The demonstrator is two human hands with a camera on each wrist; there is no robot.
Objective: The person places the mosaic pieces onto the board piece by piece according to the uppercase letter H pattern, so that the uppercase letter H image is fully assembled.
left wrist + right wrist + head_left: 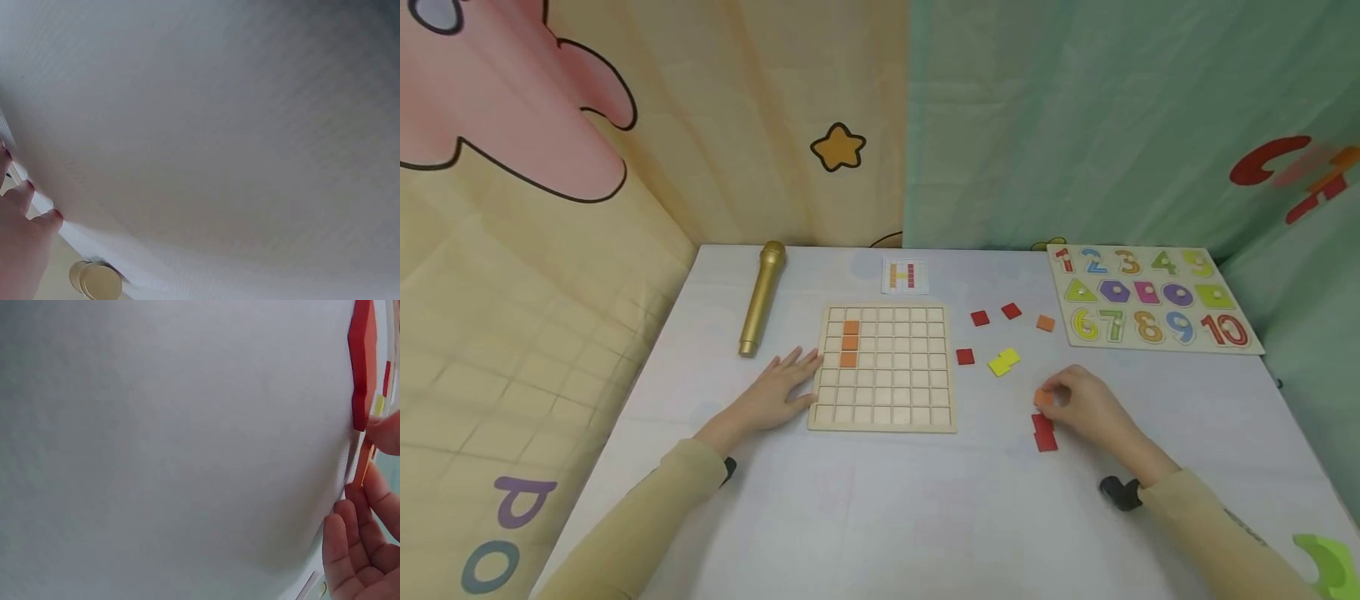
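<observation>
A wooden grid board [882,431] lies flat on the table, with three orange square tiles [849,342] stacked in a column of its upper left cells. My left hand [772,394] rests on the table with fingers spread, its fingertips and thumb at the board's left edge. Off to the right, my right hand [1086,406] pinches an orange tile [364,461] between thumb and fingers. Just beside that tile lie two red tiles [1044,435], touching each other. Between board and right hand are yellow tiles [1000,365], more red tiles [980,318] and another orange tile [1046,323].
Behind the board lies a small pattern card [905,276] with an orange, yellow and red figure. A gold microphone [763,300] lies at the back left. At the back right is a number and shape puzzle board [1157,343]. Printed curtains [760,167] hang behind the table.
</observation>
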